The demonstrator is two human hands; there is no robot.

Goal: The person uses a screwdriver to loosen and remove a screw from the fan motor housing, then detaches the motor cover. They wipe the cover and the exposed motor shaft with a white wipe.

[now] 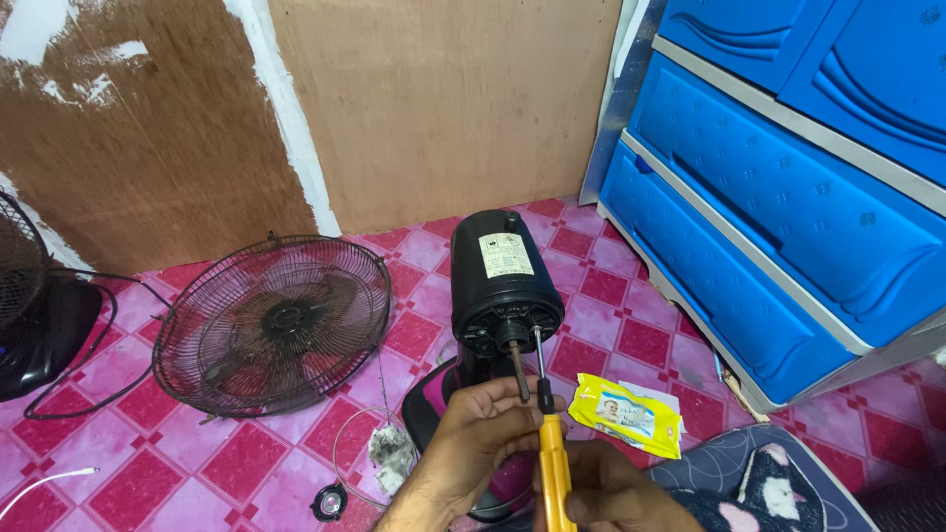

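Note:
A black fan motor housing (pixel 503 281) with a pale label on top stands on a magenta fan base (pixel 430 409). Its metal shaft (pixel 519 370) sticks out toward me. My left hand (pixel 483 433) rests just under the shaft, fingers curled near its tip. My right hand (pixel 606 493) grips a yellow-handled screwdriver (pixel 554 463), whose dark blade reaches up to the front face of the motor beside the shaft.
A dusty black fan grille (pixel 274 323) leans on the pink tiled floor at left. A black fan base with cord (pixel 44 330) sits far left. A yellow wipes packet (pixel 627 414) lies right of the motor. Blue plastic drawers (pixel 778 207) stand at right.

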